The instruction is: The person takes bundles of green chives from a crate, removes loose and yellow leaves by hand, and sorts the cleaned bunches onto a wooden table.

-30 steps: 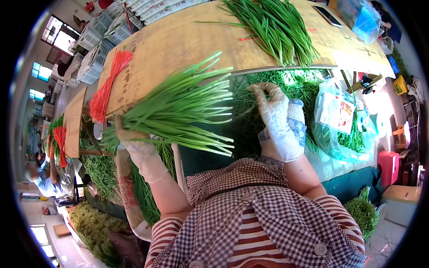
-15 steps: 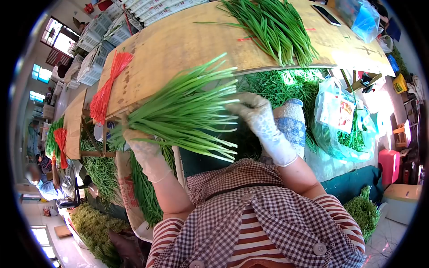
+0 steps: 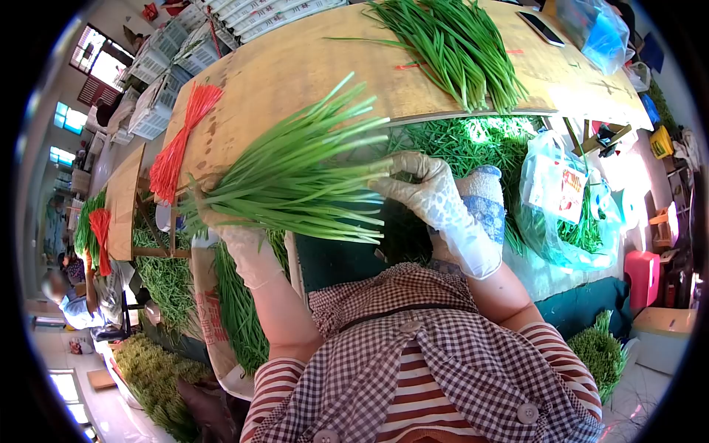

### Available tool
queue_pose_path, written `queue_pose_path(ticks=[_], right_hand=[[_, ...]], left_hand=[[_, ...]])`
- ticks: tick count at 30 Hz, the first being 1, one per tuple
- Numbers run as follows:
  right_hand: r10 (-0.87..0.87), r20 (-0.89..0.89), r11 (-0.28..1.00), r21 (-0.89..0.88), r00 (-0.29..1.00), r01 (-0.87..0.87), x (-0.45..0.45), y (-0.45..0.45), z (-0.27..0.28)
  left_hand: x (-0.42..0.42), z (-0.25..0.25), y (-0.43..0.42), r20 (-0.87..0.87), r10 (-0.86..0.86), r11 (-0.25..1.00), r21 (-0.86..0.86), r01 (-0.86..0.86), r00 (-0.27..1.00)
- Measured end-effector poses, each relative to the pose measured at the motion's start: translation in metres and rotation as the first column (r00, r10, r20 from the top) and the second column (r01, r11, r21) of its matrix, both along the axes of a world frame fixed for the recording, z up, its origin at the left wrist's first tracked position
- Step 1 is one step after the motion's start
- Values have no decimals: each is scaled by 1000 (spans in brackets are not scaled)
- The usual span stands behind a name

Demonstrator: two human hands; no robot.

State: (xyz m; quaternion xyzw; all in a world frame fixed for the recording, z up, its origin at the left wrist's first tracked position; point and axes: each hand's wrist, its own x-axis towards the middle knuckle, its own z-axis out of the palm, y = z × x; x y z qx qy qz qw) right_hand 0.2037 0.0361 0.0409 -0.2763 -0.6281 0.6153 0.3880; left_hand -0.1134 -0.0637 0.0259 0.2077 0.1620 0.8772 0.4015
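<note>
A fanned bunch of green chives (image 3: 303,173) is held up over the near edge of the wooden table, its pale stem ends toward the right. My left hand (image 3: 225,221), in a thin translucent glove, is wrapped round the leafy end at the left. My right hand (image 3: 425,184), gloved in the same way, pinches at the pale stem tips, with thumb and forefinger together. Whether it grips one stem or several cannot be made out. A larger pile of chives (image 3: 461,59) lies farther back on the table, beside a phone (image 3: 541,28).
Red ties (image 3: 181,144) hang over the table's left corner (image 3: 221,96). Below its front edge lie loose greens (image 3: 473,144) and a clear plastic bag (image 3: 565,199). A pink stool (image 3: 642,277) stands at the right. Another person (image 3: 81,303) sits at the far left.
My right hand has moved left from beside the blue-and-white sleeve to the stem tips of the bunch. My left hand still holds the bunch, which has shifted and fanned slightly.
</note>
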Motion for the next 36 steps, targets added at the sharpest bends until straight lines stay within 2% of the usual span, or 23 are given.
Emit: queue_pose_path(ticks=[2, 4, 5, 7, 8, 11, 12, 14, 15, 16, 17, 19, 22, 25, 26, 27, 28, 29, 31, 32, 33, 34, 36], right_hand=[[70, 50, 997, -31, 996, -69, 1, 5, -6], [168, 67, 986, -13, 983, -168, 3, 13, -15], [169, 25, 983, -70, 985, -167, 1, 13, -17], [163, -60, 969, -180, 985, -172, -8, 13, -19], [167, -34, 979, -111, 985, -170, -10, 14, -20], [86, 185, 903, 400, 979, -155, -10, 19, -25], [247, -30, 969, 6, 969, -247, -12, 17, -25], [274, 35, 912, 308, 961, -271, -23, 18, -36], [347, 80, 934, 60, 934, -352, -25, 16, -40], [231, 363, 847, 382, 903, -370, -26, 13, -38], [-19, 532, 644, 654, 847, -397, -28, 10, -36], [94, 536, 776, 488, 839, -399, -33, 6, -31], [253, 15, 897, 371, 967, -241, -29, -2, -21], [387, 256, 872, 210, 886, -442, -3, 3, -9], [284, 269, 923, 185, 920, -339, 5, -1, 1], [318, 192, 919, 180, 928, -352, 15, 1, 4], [388, 138, 912, 84, 911, -401, 29, 5, 7], [450, 78, 893, -10, 890, -451, 43, 10, 8], [295, 39, 955, -54, 955, -293, 65, 25, -5], [37, 351, 991, 105, 936, -79, 68, 35, -21], [-258, 577, 945, 316, 775, 79, 70, 47, -42], [-472, 718, 807, 585, 511, -76, 68, 53, -40], [-147, 492, 967, 254, 858, 21, 60, 49, -36]], left_hand=[[0, 2, 4, -20, -29, 993, 115, 31, 999], [-3, 4, 6, 95, -157, 970, 204, 135, 983], [-2, 7, 7, 147, -224, 950, 254, 182, 963], [10, 13, 7, 104, -199, 960, 223, 172, 974], [18, 18, 8, 123, -233, 952, 231, 200, 965], [18, 14, 11, 181, -262, 948, 232, 218, 948], [17, 10, 11, 200, -261, 950, 227, 215, 944], [17, 8, 14, 189, -144, 983, 137, 119, 971], [18, 6, 14, 180, -84, 993, 92, 69, 980], [22, 9, 14, 202, -111, 991, 92, 94, 973], [25, 12, 13, 223, -138, 988, 93, 120, 965], [33, 19, 11, 250, -150, 988, 85, 133, 957], [46, 31, 10, 218, -119, 992, 64, 107, 969], [42, 32, 8, 136, -69, 996, 64, 61, 988], [24, 25, 6, 143, -34, 997, 75, 23, 989], [8, 18, 3, 151, 1, 996, 85, -14, 989], [5, 22, -1, 186, -204, 965, 205, 165, 961], [4, 26, -3, 185, -238, 952, 237, 192, 954], [10, 29, -6, 190, -214, 955, 247, 164, 958], [12, 28, -9, 201, -184, 961, 240, 134, 962], [13, 26, -10, 211, -168, 964, 238, 117, 963], [15, 22, -10, 216, -166, 965, 238, 113, 962], [17, 18, -9, 231, -189, 958, 256, 128, 955]])
